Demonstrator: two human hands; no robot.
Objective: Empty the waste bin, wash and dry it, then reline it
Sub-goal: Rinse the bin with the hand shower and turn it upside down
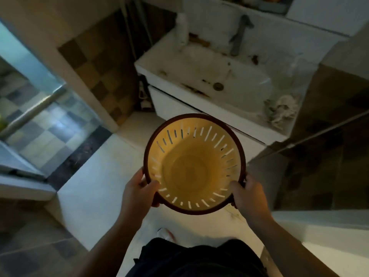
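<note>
Empty yellow waste bin, held upright.
Slotted walls, dark brown rim; left hand and right hand grip its near rim.

Blurred clutter beside basin

White washbasin on cabinet, grey tap behind; white bottle at left rim, crumpled cloth at right. Checkered wall tiles left.

Both forearms stretched forward, left hand and right hand gripping opposite sides of the bin rim, thumbs hooked inside.
</note>
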